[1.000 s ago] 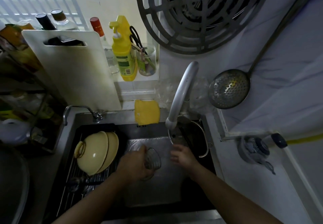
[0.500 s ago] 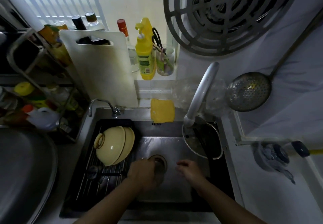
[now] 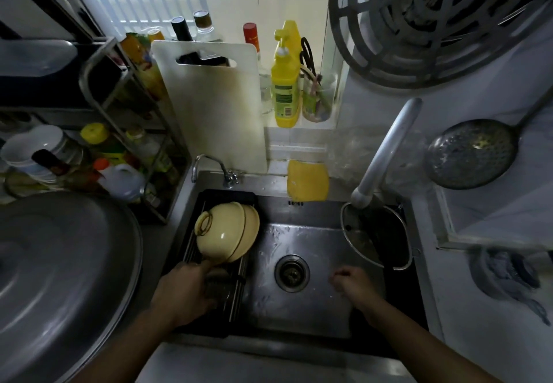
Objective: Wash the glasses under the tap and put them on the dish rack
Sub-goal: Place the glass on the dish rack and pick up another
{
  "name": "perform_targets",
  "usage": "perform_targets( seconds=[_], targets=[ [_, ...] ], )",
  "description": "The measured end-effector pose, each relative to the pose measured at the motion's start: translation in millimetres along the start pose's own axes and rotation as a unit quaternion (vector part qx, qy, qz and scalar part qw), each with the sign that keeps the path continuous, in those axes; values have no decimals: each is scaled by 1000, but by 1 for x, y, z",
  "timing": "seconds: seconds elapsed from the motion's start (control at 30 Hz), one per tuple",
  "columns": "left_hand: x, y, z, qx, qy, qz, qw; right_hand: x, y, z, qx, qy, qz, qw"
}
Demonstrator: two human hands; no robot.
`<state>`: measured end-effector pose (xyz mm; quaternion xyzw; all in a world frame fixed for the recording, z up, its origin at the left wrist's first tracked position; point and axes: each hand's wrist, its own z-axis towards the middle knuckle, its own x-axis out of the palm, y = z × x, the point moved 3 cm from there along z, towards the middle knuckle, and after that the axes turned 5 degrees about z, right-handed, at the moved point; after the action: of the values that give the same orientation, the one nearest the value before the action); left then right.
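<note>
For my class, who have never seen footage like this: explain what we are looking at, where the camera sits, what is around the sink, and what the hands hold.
There is no machine here: a person washes up, and one wide-angle camera on their head looks down at both hands. The left hand has its grip on a clear glass over the black dish rack at the sink's left side, beside cream bowls lying there on their sides. The right hand, fingers loosely curled, holds nothing above the steel sink, near the drain. The tap arches in from the right. Behind stand a white cutting board and a yellow soap bottle.
</note>
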<state>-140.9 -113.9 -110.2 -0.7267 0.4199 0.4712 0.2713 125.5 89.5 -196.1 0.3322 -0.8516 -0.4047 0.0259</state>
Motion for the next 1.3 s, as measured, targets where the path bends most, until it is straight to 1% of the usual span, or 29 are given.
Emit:
perform_targets(
  seconds=[0.13,0.2,0.23,0.27,0.3,0.43,0.57,0.7,0.8,0.87,0.9,1.0,1.2,1.3],
  targets=[
    [18,-1,-1,17,-3,-6,1000,2,2,3,-5,-3,-10,1000],
    [24,-5,1,22,18,31,999,3,1,3,-9,1,-16,1000],
    [29,-8,3,32,35,71,996,3,1,3,-11,2,-16,1000],
    [33,-10,6,36,36,99,994,4,1,3,-12,1,-14,1000],
    [35,-11,10,42,18,109,993,4,0,3,-11,1,-11,1000],
    [35,-9,20,44,-25,92,995,5,-1,1,-10,10,-4,1000],
    [49,-7,20,64,1,112,992,4,-1,-4,-10,14,-10,1000],
    [73,-4,22,76,57,186,978,5,0,-8,-9,18,-18,1000],
    [79,-4,30,93,65,215,970,5,1,-9,-10,18,-18,1000],
    [78,-7,33,120,33,237,964,3,1,-9,-12,14,-24,1000],
    [78,-7,34,121,31,245,961,2,1,-9,-13,11,-27,999],
    [84,-10,39,125,58,288,948,-1,1,-10,-16,3,-30,999],
    [87,-6,42,116,59,285,950,-2,2,-14,-9,10,-35,999],
    [77,-9,40,116,65,271,953,-1,3,-17,-11,12,-38,999]
  ],
)
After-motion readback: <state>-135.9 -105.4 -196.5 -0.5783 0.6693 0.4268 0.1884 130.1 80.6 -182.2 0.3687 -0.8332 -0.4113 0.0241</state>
